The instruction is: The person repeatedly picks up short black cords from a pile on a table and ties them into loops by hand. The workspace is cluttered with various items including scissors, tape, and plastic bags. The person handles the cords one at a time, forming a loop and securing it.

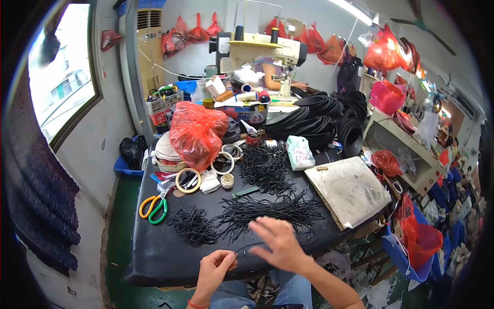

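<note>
Head view: black cord point(246, 249) thin, partly blurred, hard to trace. Left hand point(216, 268) pinches cord end at black table point(154, 252) front edge. Right hand point(278, 242) open, fingers spread over cord, motion-blurred. Cord pile point(267, 211) just behind hands.

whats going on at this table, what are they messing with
A person sits at a black worktable strewn with piles of thin black cords. The left hand pinches one end of a single black cord near the table's front edge; the right hand, fingers spread, is at its other end. Scissors lie to the left.
</note>
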Demonstrator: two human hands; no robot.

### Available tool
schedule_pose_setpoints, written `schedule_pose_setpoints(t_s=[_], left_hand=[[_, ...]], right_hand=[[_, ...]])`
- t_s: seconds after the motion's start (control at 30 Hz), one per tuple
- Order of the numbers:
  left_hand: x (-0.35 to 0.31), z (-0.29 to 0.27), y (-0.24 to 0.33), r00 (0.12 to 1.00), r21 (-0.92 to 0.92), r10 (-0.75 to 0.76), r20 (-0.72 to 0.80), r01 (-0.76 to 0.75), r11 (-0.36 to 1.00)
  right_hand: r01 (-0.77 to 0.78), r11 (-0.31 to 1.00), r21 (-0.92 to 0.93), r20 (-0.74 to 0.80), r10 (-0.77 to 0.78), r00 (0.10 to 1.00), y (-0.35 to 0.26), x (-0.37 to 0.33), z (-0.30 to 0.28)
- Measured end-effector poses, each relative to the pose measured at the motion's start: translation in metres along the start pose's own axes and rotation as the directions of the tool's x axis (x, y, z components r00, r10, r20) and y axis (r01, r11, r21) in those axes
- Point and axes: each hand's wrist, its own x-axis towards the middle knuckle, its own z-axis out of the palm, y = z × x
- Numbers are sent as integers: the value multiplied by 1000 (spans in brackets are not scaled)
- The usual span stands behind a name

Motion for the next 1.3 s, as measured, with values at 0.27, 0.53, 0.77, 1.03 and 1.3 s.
schedule_pose_setpoints(t_s=[0.27,0.53,0.77,1.03,1.3], left_hand=[[1,21,25,987,65,-51,152,41,997],[3,48,23,944,71,-207,256,195,978],[20,76,-16,959,-243,-232,163,267,932],[23,63,-37,954,-225,-255,156,286,931],[24,53,-34,918,-254,-285,276,356,900]], right_hand=[[-165,868,468,144,109,983,-5,-27,-3],[-248,925,288,-231,318,919,25,-36,-21],[-455,793,404,-85,528,845,6,-55,13],[-539,649,537,128,569,812,7,-67,27],[-623,577,528,177,643,745,6,-76,25]])
